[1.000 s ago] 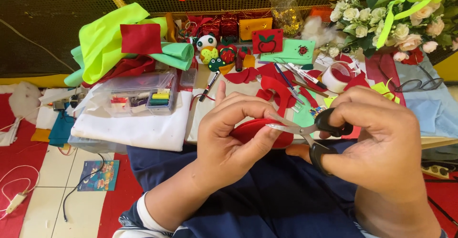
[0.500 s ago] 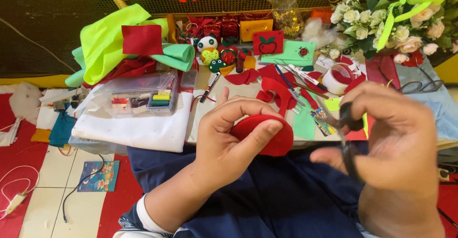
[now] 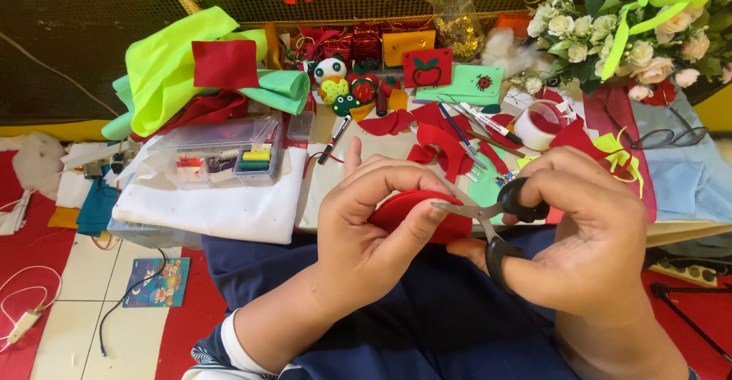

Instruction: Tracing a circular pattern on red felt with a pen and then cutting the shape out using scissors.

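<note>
Two hands work together just in front of the desk (image 3: 229, 212), above a lap covered in dark blue cloth. Left hand (image 3: 366, 235) is closed around a piece of red felt (image 3: 404, 212), thumb underneath and fingers curled over the top, holding it up off the lap. Right hand (image 3: 595, 250) is closed on the black handles of a pair of scissors (image 3: 496, 220), thumb through the upper loop and a finger through the lower; the blades point toward the felt, slightly parted, with the tips at its near edge. Step in hand, by judgement: cutting the red felt to shape, with the cut under way or about to begin at that edge. Next move calls for the left hand to hold the felt taut and turn it toward the blades while the right hand closes them in short bites, keeping the left thumb clear. Beyond the felt, on the desk, lie red felt scraps (image 3: 435, 140), pens (image 3: 488, 125) and a roll of tape (image 3: 541, 125).
</note>
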